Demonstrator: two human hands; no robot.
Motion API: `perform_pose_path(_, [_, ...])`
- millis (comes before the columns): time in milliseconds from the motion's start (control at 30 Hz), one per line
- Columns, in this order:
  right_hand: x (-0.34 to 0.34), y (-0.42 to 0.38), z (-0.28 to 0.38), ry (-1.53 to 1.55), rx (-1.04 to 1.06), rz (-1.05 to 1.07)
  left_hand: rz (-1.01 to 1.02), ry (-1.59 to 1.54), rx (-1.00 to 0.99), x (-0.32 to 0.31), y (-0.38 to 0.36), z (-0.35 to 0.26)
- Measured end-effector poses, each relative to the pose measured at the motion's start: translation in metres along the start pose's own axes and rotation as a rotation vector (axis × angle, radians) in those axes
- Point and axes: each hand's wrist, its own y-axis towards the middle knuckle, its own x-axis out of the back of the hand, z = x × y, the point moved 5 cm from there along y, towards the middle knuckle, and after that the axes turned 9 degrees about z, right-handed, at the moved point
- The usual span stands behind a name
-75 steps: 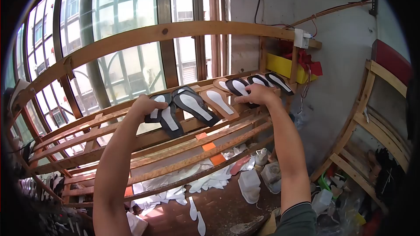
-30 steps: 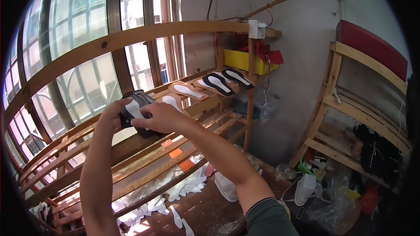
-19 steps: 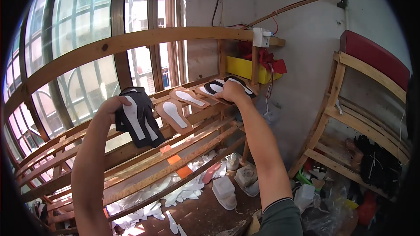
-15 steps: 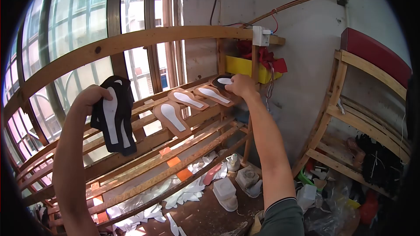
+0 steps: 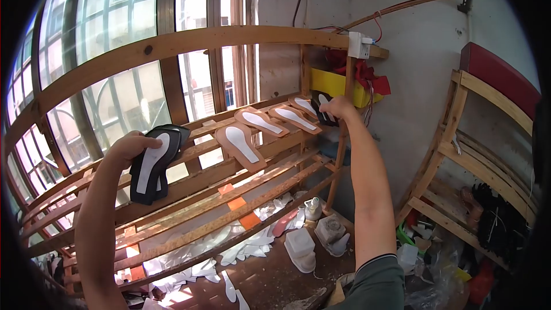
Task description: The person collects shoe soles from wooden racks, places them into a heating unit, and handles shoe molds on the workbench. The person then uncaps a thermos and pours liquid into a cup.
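Note:
My left hand grips a small stack of black insoles, each with a white strip down its middle, the thumb pressing on the top one. At the far right end of the slatted wooden rack, my right hand pinches a black insole with a white patch, partly hidden by the fingers. Left of it, several tan insoles with white strips lie in a row on the top slats; the nearest tan insole is the largest in view.
Barred windows stand behind the rack. A yellow box with red cloth sits beyond the right hand. White offcuts and shoe-shaped blocks lie below. Another wooden rack stands at the right.
My right hand has moved the black insole rightward along the rack, uncovering another tan insole. The stack in my left hand is lower and tilted differently. The view has shifted slightly.

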Motion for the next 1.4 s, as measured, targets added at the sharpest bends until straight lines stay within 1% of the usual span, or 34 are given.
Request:
perform_pose_path(33, [-0.008, 0.001, 0.001, -0.007, 0.000, 0.003, 0.062, -0.145, 0.029, -0.002, 0.001, 0.011])
perform_pose_path(67, [-0.017, -0.003, 0.006, -0.152, 0.018, -0.085, 0.125, -0.287, 0.058, -0.005, 0.002, 0.022])
perform_pose_path(100, [-0.025, -0.006, 0.012, -0.294, 0.036, -0.174, 0.135, -0.365, 0.058, -0.006, 0.003, 0.029])
perform_pose_path(133, [-0.030, -0.013, 0.022, -0.297, 0.036, -0.178, 0.137, -0.368, 0.055, -0.007, 0.003, 0.032])
perform_pose_path(200, [-0.031, -0.031, 0.039, -0.413, -0.074, -0.215, 0.141, -0.490, 0.001, -0.008, 0.003, 0.034])
perform_pose_path(233, [-0.032, -0.035, 0.046, -0.427, -0.068, -0.190, 0.136, -0.494, -0.003, -0.009, -0.001, 0.033])
perform_pose_path(267, [-0.029, -0.039, 0.052, -0.426, -0.058, -0.191, 0.116, -0.597, 0.005, -0.012, -0.006, 0.031])
perform_pose_path(333, [-0.019, -0.052, 0.058, -0.250, -0.103, -0.209, 0.085, -0.794, -0.009, -0.013, -0.012, 0.031])
perform_pose_path(400, [-0.013, -0.042, 0.061, -0.262, -0.036, -0.222, 0.027, -0.881, -0.045, -0.010, -0.018, 0.033])
perform_pose_path(467, [-0.017, -0.055, 0.071, 0.415, 0.090, -0.057, 0.043, -1.007, -0.105, -0.012, -0.016, 0.032])
perform_pose_path(500, [-0.026, -0.064, 0.082, 0.413, 0.096, -0.042, 0.015, -1.015, -0.127, -0.015, -0.014, 0.031])
perform_pose_path(533, [-0.039, -0.081, 0.105, 0.601, 0.294, -0.026, -0.011, -1.026, -0.150, -0.023, -0.014, 0.027])
perform_pose_path(567, [-0.051, -0.103, 0.127, 0.789, 0.492, -0.013, 0.003, -1.101, -0.244, -0.031, -0.007, 0.024])
perform_pose_path(600, [-0.069, -0.134, 0.156, 0.786, 0.629, 0.032, 0.028, -1.172, -0.346, -0.039, -0.001, 0.017])
perform_pose_path(633, [-0.087, -0.167, 0.182, 0.659, 0.684, 0.006, 0.077, -1.223, -0.406, -0.047, -0.009, 0.000])
perform_pose_path(667, [-0.118, -0.181, 0.199, 0.524, 0.758, -0.029, 0.109, -1.218, -0.403, -0.056, -0.010, -0.009])
perform_pose_path(700, [-0.142, -0.206, 0.220, 0.248, 0.905, 0.023, 0.199, -1.233, -0.434, -0.067, -0.010, -0.020])
perform_pose_path(733, [-0.176, -0.220, 0.232, 0.036, 1.003, -0.048, 0.290, -1.245, -0.464, -0.078, -0.012, -0.030])
perform_pose_path(767, [-0.182, -0.237, 0.238, -0.081, 0.984, -0.060, 0.059, -1.052, -0.321, -0.086, -0.017, -0.027])
perform_pose_path(800, [-0.179, -0.250, 0.244, -0.202, 0.973, -0.069, 0.015, -1.036, -0.181, -0.085, -0.008, -0.012])
perform_pose_path(867, [-0.152, -0.230, 0.237, 0.176, 0.927, 0.364, 0.060, -1.100, -0.165, -0.076, -0.009, -0.004])
perform_pose_path(900, [-0.132, -0.206, 0.224, 0.297, 0.906, 0.266, 0.053, -1.104, -0.188, -0.068, -0.013, -0.001])
perform_pose_path(933, [-0.101, -0.182, 0.206, 0.215, 0.814, -0.002, 0.044, -1.112, -0.210, -0.058, -0.016, 0.005])
perform_pose_path(967, [-0.079, -0.129, 0.179, 0.023, 0.674, -0.254, 0.077, -1.110, -0.241, -0.044, -0.016, 0.016])
perform_pose_path(1000, [-0.051, -0.099, 0.146, -0.055, 0.573, -0.502, 0.068, -1.119, -0.252, -0.031, -0.026, 0.020])
perform_pose_path(1067, [-0.008, -0.048, 0.075, -0.272, 0.195, -0.591, 0.062, -1.120, -0.309, -0.006, -0.054, 0.030])
perform_pose_path(1100, [0.001, 0.012, 0.021, -0.304, 0.097, -0.488, -0.015, -1.118, -0.314, 0.003, -0.075, 0.032])
perform_pose_path(1167, [0.006, 0.016, -0.021, -0.227, 0.064, -0.351, -0.076, -1.169, -0.344, 0.014, -0.114, 0.041])
perform_pose_path(1200, [0.004, 0.019, -0.025, -0.225, 0.068, -0.357, -0.172, -1.167, -0.389, 0.018, -0.136, 0.047])
perform_pose_path(1267, [-0.005, 0.027, -0.037, -0.205, 0.011, -0.221, -0.276, -1.222, -0.497, 0.016, -0.177, 0.058])
perform_pose_path(1300, [-0.005, 0.025, -0.034, -0.204, 0.009, -0.220, -0.209, -1.129, -0.514, 0.024, -0.194, 0.082])
perform_pose_path(1333, [-0.002, 0.013, -0.023, -0.253, -0.020, -0.290, -0.334, -1.318, -0.599, 0.015, -0.209, 0.091])
perform_pose_path(1367, [0.001, 0.003, -0.011, -0.298, -0.050, -0.359, -0.273, -1.288, -0.553, 0.019, -0.233, 0.110])
perform_pose_path(1400, [0.002, -0.004, 0.001, -0.295, -0.050, -0.355, -0.211, -1.255, -0.509, 0.023, -0.258, 0.130])
